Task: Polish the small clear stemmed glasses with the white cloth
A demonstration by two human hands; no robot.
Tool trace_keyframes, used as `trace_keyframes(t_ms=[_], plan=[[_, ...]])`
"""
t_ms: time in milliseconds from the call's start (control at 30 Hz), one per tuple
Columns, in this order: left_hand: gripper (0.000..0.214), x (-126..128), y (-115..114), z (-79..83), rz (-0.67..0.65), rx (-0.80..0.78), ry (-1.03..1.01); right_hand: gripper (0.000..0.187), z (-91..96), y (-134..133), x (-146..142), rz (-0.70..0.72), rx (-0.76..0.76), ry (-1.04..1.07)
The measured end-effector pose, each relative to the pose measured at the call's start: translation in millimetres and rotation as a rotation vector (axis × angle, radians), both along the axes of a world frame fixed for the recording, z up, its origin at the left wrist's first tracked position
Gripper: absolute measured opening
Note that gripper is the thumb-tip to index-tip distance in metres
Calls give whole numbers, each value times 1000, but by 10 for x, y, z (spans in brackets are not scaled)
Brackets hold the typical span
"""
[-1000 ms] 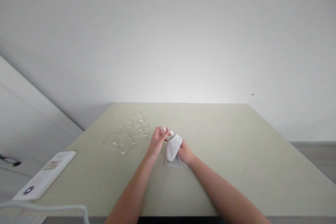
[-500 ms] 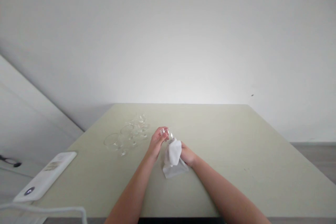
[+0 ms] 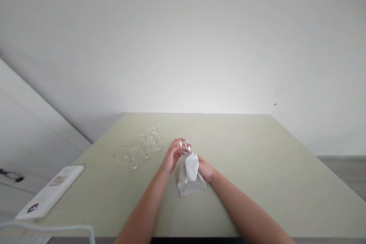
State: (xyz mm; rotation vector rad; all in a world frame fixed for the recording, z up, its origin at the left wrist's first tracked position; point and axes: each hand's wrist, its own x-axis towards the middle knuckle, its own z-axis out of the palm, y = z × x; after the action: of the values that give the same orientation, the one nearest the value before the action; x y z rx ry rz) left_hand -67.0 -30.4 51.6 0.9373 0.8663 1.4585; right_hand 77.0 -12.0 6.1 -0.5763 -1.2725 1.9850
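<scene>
Two hands [image 3: 172, 157], one cloth [image 3: 191, 168], one held glass [image 3: 185, 148], other glasses [image 3: 145, 148] uncountable

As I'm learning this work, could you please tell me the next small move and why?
Probably turn the clear rounded glass slightly against the white fabric cloth: the left hand grips the glass, and the right hand holds the cloth, seemingly touching it.

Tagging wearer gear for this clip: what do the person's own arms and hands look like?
Left hand and right hand: no gloves seen. Left forearm and right forearm: no sleeves, watch, cables or markings visible. Rings: can't tell, hands small and partly hidden.
</scene>
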Motion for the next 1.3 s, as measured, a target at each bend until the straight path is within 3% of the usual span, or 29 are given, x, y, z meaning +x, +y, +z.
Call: trace_keyframes(t_ms=[200,400,667,800,1300], plan=[[44,20,7,-7,174,17,107,24,9,-4,-8,19,33,-38],[49,0,-14,37,-20,-68,-121,20,25,-14,-15,32,86,8],[49,57,21,-6,96,-27,37,25,-2,-5,-38,-37,109,-12],[48,61,3,0,97,-19,162,33,16,1,-33,-23,149,-4],[48,76,-4,7,124,-22,280,36,101,-27,-4,-20,154,-48]])
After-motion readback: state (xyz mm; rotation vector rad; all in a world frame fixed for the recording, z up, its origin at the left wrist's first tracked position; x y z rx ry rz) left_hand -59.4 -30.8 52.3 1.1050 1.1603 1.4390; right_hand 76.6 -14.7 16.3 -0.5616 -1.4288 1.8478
